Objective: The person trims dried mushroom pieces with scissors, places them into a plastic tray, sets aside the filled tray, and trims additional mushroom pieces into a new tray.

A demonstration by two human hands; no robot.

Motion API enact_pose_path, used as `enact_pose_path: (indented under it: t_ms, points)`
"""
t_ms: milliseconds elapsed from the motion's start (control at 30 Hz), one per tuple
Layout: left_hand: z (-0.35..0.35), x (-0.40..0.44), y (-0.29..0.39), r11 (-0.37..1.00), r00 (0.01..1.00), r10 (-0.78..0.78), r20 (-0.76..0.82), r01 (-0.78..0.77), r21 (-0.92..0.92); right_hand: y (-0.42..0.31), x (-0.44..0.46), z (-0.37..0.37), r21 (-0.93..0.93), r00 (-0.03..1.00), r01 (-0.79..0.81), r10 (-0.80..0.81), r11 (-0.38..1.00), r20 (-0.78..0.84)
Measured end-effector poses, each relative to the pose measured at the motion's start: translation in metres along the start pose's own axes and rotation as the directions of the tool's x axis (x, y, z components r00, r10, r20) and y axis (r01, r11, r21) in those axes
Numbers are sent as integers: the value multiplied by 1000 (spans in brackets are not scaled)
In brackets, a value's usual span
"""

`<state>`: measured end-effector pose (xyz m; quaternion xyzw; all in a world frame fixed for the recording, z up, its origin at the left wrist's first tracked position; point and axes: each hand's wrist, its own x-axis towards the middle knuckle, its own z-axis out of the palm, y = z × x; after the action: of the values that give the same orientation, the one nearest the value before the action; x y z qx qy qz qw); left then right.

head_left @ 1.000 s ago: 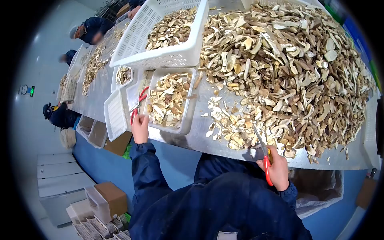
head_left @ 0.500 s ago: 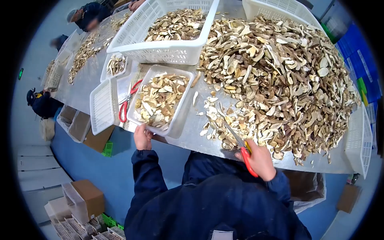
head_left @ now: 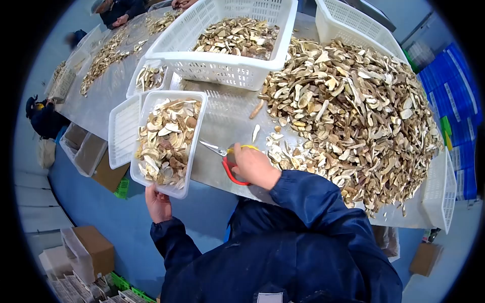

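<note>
At the near edge of a white tray (head_left: 189,174) filled with dried mushroom slices (head_left: 169,136), my left hand (head_left: 158,203) grips the rim from below, fingers partly hidden. The tray lies over part of an empty ribbed white tray (head_left: 123,132). Just right of it, my right hand (head_left: 252,165) holds scissors (head_left: 230,174) with red and yellow handles, blades toward the tray. A large heap of mushroom slices (head_left: 348,116) spreads over the right of the metal table (head_left: 214,121).
A big white basket (head_left: 217,70) with slices stands behind the tray, a small slice tray (head_left: 150,77) beside it. Another white basket (head_left: 353,25) is behind the heap. Co-workers (head_left: 118,12) are at the far left; blue crates (head_left: 454,101) stand right.
The filled tray has moved left with my left hand, covering where the second red-handled scissors lay. My right hand has carried its scissors left, away from the heap.
</note>
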<state>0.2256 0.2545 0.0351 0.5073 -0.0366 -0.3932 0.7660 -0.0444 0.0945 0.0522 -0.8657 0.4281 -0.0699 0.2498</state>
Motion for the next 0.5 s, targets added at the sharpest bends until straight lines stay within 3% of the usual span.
enact_pose_path:
  t_ms: [67,167,267,400,500]
  points:
    - [-7,12,-4,999,998,-44,38,45,-28,3,0,-16,-21,998,53,-53,998,-20]
    - [-9,18,-15,996,997,-59,55,62,-67,14,24,-54,-176,970,-239,244,955,6]
    - [-2,25,-21,994,995,-53,89,61,-93,41,43,-44,-216,959,-284,281,934,-44]
    - [-4,22,-15,994,992,-87,93,93,-63,80,64,-8,-199,983,-43,5,979,-184]
    - [1,15,-5,997,995,-80,65,80,15,75,80,-44,-322,951,-14,-87,947,-297]
